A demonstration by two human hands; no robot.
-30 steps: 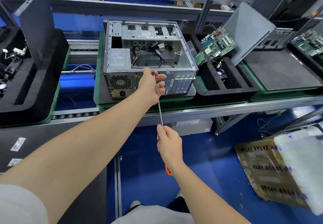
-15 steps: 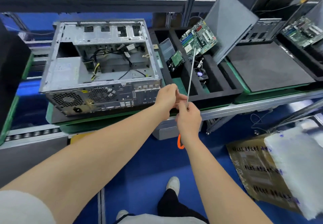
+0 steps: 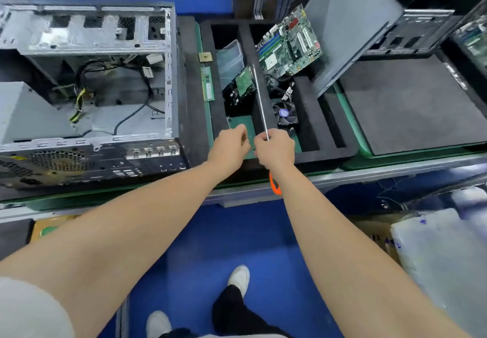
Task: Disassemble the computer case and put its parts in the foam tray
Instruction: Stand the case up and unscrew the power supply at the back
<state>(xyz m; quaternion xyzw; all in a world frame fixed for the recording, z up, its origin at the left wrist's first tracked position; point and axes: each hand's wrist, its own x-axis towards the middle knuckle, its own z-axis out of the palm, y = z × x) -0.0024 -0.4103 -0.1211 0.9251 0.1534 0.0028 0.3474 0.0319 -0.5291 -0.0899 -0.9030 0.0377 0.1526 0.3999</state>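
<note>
Right grip (image 3: 274, 150) clenches a screwdriver (image 3: 259, 97) above the foam tray (image 3: 326, 153); left grip (image 3: 229, 145) curls, contents unclear. Computer case (image 3: 79, 34), nine o'clock: probably heavy, rigid; take its frame edges.

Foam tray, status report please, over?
Right hand grips screwdriver. Left hand curled over foam tray, contents unclear. Computer case open alongside. Nothing seen blocking.

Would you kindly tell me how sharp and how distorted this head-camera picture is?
Head view: wide-angle distortion bows the computer case; mild blur softens the case and the frame's corners; the right hand and screwdriver look fairly crisp; lighting is even, no harsh glare.
</note>
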